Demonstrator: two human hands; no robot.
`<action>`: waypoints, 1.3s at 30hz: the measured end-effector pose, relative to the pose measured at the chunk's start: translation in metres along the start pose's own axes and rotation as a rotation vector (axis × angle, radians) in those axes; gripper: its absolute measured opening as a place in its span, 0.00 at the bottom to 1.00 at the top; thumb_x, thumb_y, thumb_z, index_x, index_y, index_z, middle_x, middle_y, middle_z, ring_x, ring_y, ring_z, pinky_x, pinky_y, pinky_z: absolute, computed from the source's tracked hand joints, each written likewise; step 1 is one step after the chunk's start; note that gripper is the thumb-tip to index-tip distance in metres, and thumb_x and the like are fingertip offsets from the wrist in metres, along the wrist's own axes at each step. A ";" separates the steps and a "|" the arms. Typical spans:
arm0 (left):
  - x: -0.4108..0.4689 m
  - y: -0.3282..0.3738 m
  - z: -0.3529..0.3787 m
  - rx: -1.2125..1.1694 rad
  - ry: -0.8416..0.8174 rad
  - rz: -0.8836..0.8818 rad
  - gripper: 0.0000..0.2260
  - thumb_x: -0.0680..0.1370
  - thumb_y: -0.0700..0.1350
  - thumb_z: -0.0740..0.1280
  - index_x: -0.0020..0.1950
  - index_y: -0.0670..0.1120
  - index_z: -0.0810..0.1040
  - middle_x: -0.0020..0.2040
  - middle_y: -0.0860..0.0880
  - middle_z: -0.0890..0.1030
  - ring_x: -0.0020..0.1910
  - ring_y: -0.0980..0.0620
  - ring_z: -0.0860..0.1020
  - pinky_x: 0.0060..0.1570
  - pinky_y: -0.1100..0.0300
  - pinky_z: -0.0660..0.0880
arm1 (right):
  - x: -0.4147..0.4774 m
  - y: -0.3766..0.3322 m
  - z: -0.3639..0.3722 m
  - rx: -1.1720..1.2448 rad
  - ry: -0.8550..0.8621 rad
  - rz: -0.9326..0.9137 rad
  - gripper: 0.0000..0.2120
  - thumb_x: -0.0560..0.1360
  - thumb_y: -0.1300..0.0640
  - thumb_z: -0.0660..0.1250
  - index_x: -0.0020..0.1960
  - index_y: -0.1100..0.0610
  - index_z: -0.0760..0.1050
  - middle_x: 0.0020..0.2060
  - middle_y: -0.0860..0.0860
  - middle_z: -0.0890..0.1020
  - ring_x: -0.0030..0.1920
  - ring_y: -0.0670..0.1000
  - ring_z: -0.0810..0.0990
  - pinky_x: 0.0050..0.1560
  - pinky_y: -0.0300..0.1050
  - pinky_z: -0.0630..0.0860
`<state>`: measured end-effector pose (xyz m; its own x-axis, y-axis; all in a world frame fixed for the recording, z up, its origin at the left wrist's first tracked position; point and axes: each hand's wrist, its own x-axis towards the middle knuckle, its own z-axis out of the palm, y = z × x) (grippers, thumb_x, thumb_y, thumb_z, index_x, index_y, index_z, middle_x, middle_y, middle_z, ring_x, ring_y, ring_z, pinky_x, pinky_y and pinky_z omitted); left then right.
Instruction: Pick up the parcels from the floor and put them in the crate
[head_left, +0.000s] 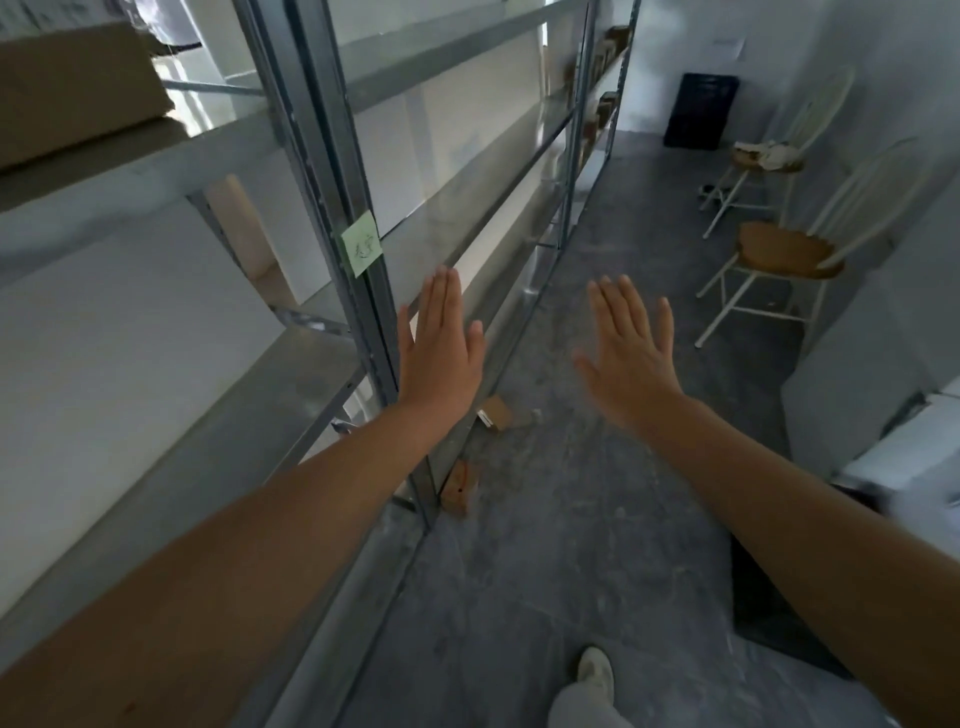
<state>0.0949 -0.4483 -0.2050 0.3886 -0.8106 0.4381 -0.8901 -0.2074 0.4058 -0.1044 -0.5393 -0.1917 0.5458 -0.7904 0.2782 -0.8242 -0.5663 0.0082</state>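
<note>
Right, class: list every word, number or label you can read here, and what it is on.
No text can be quoted.
Green sticky note on the shelf upright: handwritten scribble, illegible.
Label on the farther floor parcel: too blurred.
Sheet on the far wall: too small.

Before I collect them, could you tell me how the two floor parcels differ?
The nearer parcel shows a red mark; the farther parcel bears a white label. The nearer parcel lies beside the shelf post; the farther parcel lies past it. Both are brown cardboard, on the grey floor.
</note>
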 end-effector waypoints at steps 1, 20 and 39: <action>0.008 0.006 0.012 -0.005 -0.007 -0.015 0.27 0.84 0.50 0.49 0.81 0.46 0.44 0.81 0.49 0.46 0.79 0.54 0.42 0.76 0.49 0.37 | 0.012 0.010 0.008 0.018 -0.007 0.004 0.35 0.81 0.46 0.51 0.80 0.58 0.38 0.80 0.52 0.42 0.78 0.50 0.35 0.74 0.60 0.32; 0.095 0.014 0.178 0.041 -0.113 -0.263 0.26 0.84 0.48 0.50 0.81 0.44 0.45 0.81 0.49 0.47 0.79 0.55 0.42 0.77 0.52 0.39 | 0.177 0.134 0.143 0.182 -0.208 -0.129 0.34 0.82 0.47 0.51 0.80 0.58 0.39 0.80 0.52 0.43 0.79 0.50 0.37 0.76 0.61 0.36; 0.141 -0.151 0.346 -0.010 -0.283 -0.589 0.23 0.84 0.41 0.51 0.80 0.41 0.52 0.80 0.46 0.54 0.79 0.50 0.50 0.77 0.47 0.49 | 0.296 0.049 0.371 0.194 -0.474 -0.326 0.34 0.80 0.49 0.55 0.80 0.59 0.46 0.80 0.52 0.49 0.79 0.50 0.41 0.76 0.61 0.38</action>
<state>0.2013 -0.7204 -0.4821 0.7317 -0.6760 -0.0875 -0.5445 -0.6569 0.5216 0.0734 -0.8878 -0.4652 0.8103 -0.5615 -0.1676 -0.5846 -0.7939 -0.1669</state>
